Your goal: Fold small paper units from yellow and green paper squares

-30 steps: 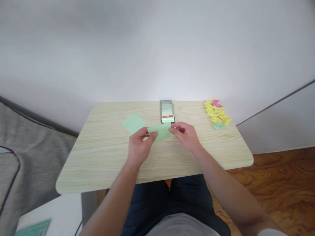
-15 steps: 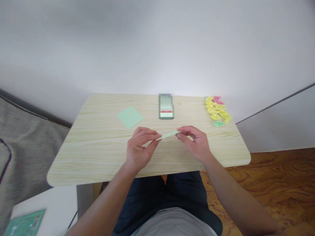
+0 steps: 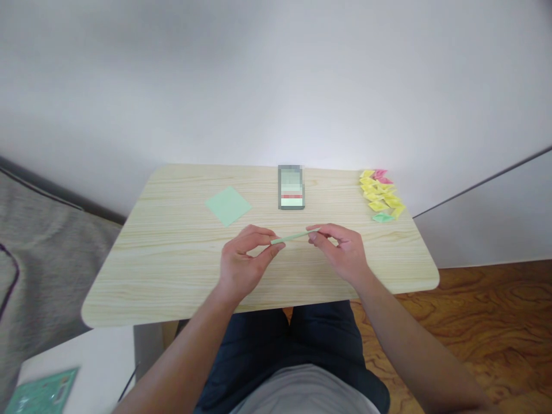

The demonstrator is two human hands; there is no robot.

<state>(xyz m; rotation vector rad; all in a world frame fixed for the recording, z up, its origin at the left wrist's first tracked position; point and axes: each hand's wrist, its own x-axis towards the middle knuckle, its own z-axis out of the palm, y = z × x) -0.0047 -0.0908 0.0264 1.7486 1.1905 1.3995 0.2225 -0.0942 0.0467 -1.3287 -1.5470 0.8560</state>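
Note:
A narrow strip of folded green paper (image 3: 294, 236) is stretched between my hands above the front half of the table. My left hand (image 3: 246, 256) pinches its left end between thumb and fingers. At the other end, slightly higher, my right hand (image 3: 338, 247) grips it the same way. A flat green paper square (image 3: 228, 206) lies beyond my left hand, turned like a diamond. Off to the right sit several folded paper pieces: yellow ones (image 3: 379, 192), pink ones (image 3: 381, 175) and a green one (image 3: 383, 218).
A phone (image 3: 291, 187) with a blurred screen lies at the back middle of the wooden table (image 3: 164, 259), against the white wall (image 3: 276, 86). At lower left, a green packet (image 3: 43, 394) rests on a white surface (image 3: 103, 356) beside grey fabric (image 3: 47, 264).
The green paper between my hands now looks thinner, turned more edge-on or pressed narrower. My left fingers and thumb have shifted slightly along its end. Everything else has stayed put.

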